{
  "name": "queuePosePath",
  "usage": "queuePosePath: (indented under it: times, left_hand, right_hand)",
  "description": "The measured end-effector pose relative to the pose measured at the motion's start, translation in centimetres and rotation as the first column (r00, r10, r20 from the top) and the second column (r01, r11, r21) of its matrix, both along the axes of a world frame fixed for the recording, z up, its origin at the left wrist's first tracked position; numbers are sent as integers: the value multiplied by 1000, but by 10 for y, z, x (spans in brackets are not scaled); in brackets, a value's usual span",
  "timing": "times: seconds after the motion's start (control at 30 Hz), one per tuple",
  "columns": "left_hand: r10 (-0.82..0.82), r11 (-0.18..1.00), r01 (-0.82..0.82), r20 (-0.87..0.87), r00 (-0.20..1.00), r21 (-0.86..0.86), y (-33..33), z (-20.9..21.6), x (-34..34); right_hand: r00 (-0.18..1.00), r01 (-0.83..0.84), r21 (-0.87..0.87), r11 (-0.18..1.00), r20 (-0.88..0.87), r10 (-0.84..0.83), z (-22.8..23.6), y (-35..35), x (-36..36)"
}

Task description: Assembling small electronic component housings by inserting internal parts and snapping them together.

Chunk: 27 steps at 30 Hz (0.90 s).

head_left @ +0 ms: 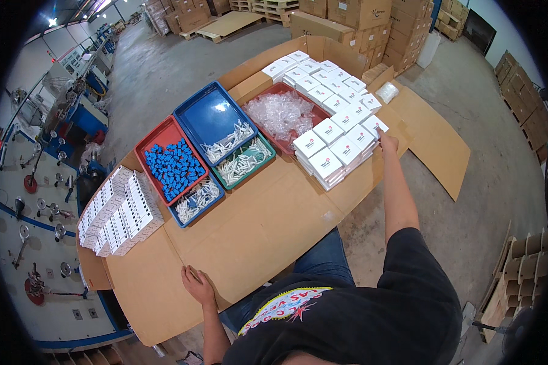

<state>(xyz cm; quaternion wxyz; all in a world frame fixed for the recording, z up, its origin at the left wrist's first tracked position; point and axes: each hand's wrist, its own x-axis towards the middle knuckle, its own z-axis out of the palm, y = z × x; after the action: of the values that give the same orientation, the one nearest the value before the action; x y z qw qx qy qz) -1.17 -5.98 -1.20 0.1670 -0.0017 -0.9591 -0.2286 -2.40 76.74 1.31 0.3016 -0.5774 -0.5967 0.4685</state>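
My right hand [388, 142] reaches out to the right edge of a stack of flat white boxes [327, 164]. It grips the side of one white box [374, 125] in the top layer, and part of its fingers is hidden there. Low on the left, my left hand [198, 287] lies on the cardboard tabletop [243, 243], fingers stretched out, holding nothing. Beside the white boxes, clear plastic bags [281, 114] fill a red tray [313, 114].
A red tray [149, 143] holds small blue parts [175, 168]. Next to it a blue tray [207, 109] and a green tray [268, 159] hold small white parts, as does another blue tray [179, 218]. White cartons [128, 210] stand at left. A clear roll [387, 92] lies at far right.
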Motion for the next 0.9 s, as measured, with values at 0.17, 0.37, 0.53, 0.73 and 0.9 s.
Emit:
queuePosePath:
  times: [0.17, 0.37, 0.53, 0.73, 0.9]
  left_hand:
    - [6, 1000, -6, -9, 1000, -9, 1, 1, 1]
    - [13, 1000, -13, 5, 1000, -18, 2, 5, 0]
    - [4, 1000, -4, -6, 1000, -13, -3, 1, 0]
    - [35, 991, -39, 38, 999, 126, -9, -1, 6]
    - [-173, 625, 2, 136, 975, 780, 46, 26, -7]
  right_hand:
    - [926, 38, -218, 975, -360, -117, 20, -9, 15]
    - [751, -92, 224, 970, -624, 215, 98, -106, 50]
    - [638, -282, 410, 867, -595, 489, 140, -177, 75]
    - [488, -517, 297, 803, -668, 562, 134, -226, 68]
    - [346, -854, -66, 515, -813, 469, 119, -330, 47]
